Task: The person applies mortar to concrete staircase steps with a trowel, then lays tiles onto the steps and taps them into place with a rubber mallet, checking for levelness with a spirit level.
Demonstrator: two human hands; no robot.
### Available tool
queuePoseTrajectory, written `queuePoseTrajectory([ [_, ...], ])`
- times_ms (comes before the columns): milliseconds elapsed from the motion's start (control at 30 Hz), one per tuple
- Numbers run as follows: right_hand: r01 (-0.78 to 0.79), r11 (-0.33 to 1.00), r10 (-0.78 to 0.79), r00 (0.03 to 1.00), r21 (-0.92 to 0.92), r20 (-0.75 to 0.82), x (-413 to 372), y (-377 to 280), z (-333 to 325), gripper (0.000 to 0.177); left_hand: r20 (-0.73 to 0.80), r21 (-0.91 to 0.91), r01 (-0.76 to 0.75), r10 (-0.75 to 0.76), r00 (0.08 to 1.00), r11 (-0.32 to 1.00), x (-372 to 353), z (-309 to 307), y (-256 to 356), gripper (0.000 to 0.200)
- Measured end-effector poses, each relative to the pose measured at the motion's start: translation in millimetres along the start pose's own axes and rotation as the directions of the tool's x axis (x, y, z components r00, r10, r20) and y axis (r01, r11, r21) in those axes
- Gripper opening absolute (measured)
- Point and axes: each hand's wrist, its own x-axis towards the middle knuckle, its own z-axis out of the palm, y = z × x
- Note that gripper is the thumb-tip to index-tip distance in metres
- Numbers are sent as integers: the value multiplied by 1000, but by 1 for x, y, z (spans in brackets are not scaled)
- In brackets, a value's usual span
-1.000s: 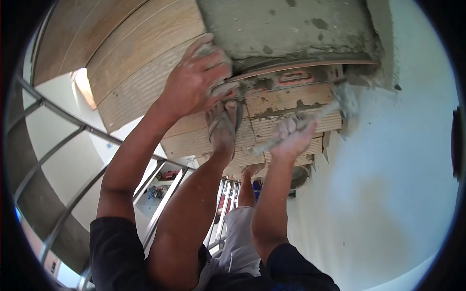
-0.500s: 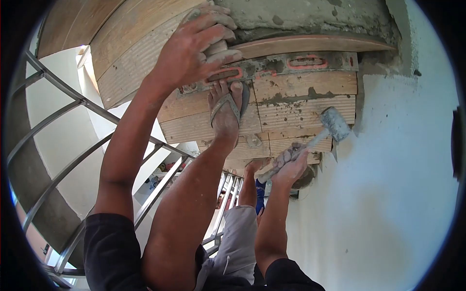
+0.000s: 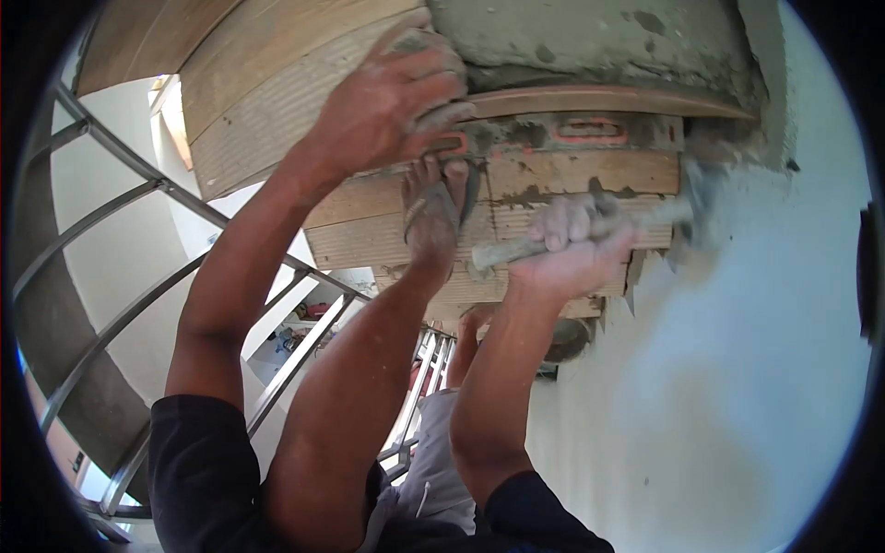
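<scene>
My left hand (image 3: 401, 97), dusted with cement, is curled at the left end of a narrow tile (image 3: 608, 98) standing on edge; its grip is partly hidden. My right hand (image 3: 576, 244) is closed around the handle of a mallet (image 3: 516, 251). The mallet's head is smeared by motion near the right wall. Just below the upright tile lies a long spirit level (image 3: 530, 135) with red-rimmed slots, stained with mortar. It rests on wood-look tiles (image 3: 590, 172) spotted with mortar. Rough grey mortar (image 3: 590, 46) fills the space behind the upright tile.
My foot (image 3: 431, 217) in a flip-flop stands on the tiled step below the level. A curved metal railing (image 3: 129, 166) runs down the left. A pale wall (image 3: 737, 369) closes off the right side. Another foot (image 3: 472, 327) shows lower down.
My right hand has swung the mallet up and to the right, its head now blurred against the wall. My left hand stays at the tile's end, slightly shifted in view.
</scene>
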Motion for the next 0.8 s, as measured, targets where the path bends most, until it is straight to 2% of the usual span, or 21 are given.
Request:
queuePoseTrajectory([
  [33,101,990,-103,994,103,22,-1,7,-2,51,56,-5,6,-5,998,1000,-3,-1,3,32],
  [67,91,992,-92,996,83,12,0,8,-7,51,65,-19,23,-22,998,1000,-7,1,8,32],
  [133,-80,990,53,976,-118,-213,21,13,23,63,43,-24,-25,26,999,999,0,2,0,34],
  [167,-149,986,127,966,-81,-224,24,18,25,63,47,-21,-18,19,999,1000,-2,1,-1,34],
  [200,-156,984,132,964,-89,-231,19,13,13,63,54,-14,-18,19,998,1000,-6,4,1,33],
  [267,33,989,-32,999,-144,10,21,7,-8,63,41,26,-21,20,999,999,-2,3,-9,33],
  [300,-18,999,21,998,47,-61,21,11,-5,62,24,30,-33,32,999,999,-2,2,-8,33],
  [333,-23,999,25,997,23,-71,19,7,-6,62,5,23,-38,37,999,999,-5,4,-2,33],
  [400,-249,961,235,965,-120,-119,29,1,0,59,15,4,-23,23,1000,1000,-1,2,1,34],
  [433,-147,984,152,988,-97,42,25,-8,-12,48,40,-16,-15,16,999,1000,-1,0,0,35],
  [467,-149,984,154,987,-100,45,25,-15,-34,48,39,-14,-11,11,999,1000,-4,0,0,35],
  [533,-96,972,102,995,-213,13,23,-25,-85,49,61,26,39,-40,997,999,-10,5,-2,40],
  [600,-119,868,8,974,-481,-225,5,-39,-109,49,30,15,23,-23,999,1000,-8,5,-3,42],
  [633,-113,864,-4,973,-491,-230,-3,-44,-128,49,3,14,0,0,1000,1000,-7,6,-3,43],
  [700,-80,665,-85,979,-742,-183,-11,-52,-174,50,10,9,41,-41,999,999,-12,7,0,43],
  [733,-66,664,-110,977,-745,-184,-12,-54,-192,50,25,25,87,-88,996,996,-14,7,-1,42],
  [800,-56,612,-147,972,-789,-183,-16,-52,-222,52,-36,-5,36,-36,999,999,-14,12,-5,39],
])
